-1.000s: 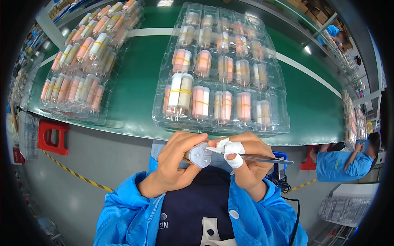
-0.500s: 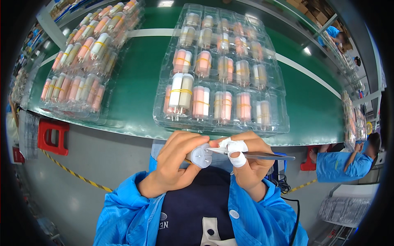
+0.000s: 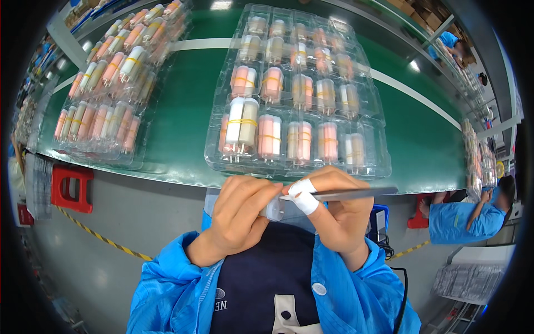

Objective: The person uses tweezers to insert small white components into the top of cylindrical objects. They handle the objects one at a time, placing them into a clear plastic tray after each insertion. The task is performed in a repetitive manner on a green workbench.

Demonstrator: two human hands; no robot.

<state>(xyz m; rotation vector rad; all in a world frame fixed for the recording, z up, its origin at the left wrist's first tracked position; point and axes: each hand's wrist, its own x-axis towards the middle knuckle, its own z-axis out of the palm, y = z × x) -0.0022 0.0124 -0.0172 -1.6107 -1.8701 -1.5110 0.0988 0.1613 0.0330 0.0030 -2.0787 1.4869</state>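
Observation:
In front of my chest, my left hand (image 3: pixel 236 217) is closed around a cylindrical part, whose pale round end cap with small metal pins (image 3: pixel 273 211) faces me. My right hand (image 3: pixel 342 217), white tape wrapped on its thumb and forefinger, pinches metal tweezers (image 3: pixel 356 194). Their tips meet the edge of the cap close to my left fingertips; exact contact is hard to make out. Just beyond my hands lies a clear plastic tray (image 3: pixel 214 158) of pink, white and grey cylinders bundled with yellow bands. One white-and-grey bundle (image 3: pixel 241 125) stands higher than its neighbours at the tray's near left.
The trays rest on a green bench (image 3: pixel 192 100) with a metal front edge. More stacked trays of cylinders (image 3: pixel 105 119) sit at the left. A red stool (image 3: pixel 72 186) stands on the floor below them. Another person in blue (image 3: pixel 464 220) sits at the right.
My right hand has turned and moved slightly up, bringing the tweezers more level. The cap in my left hand has tilted and is partly covered by my fingers.

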